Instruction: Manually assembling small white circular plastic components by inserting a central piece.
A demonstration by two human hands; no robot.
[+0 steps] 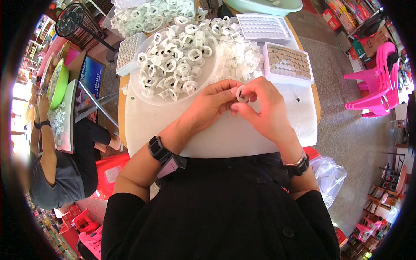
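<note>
- White plastic ring (pixel 242 93) sits pinched between the fingertips of both hands, just above the white table (pixel 225 138).
- Left hand (pixel 211 104) curls its fingers (pixel 226 86) narrowly, thumb and forefinger touching the ring's left edge.
- Right hand (pixel 266 108) closes tightly on the ring's right side, fingers bent over it.
- Ring looks small, round and pale, partly hidden by fingertips.
- Beyond the fingers lies a clear tray (pixel 143 93) heaped with similar white rings (pixel 175 56).

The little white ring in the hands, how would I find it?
Start at the white table, heaped with white plastic rings. Near its middle, the left hand and right hand meet. The white ring pinched between their fingertips is the only one lifted off the table.
</note>
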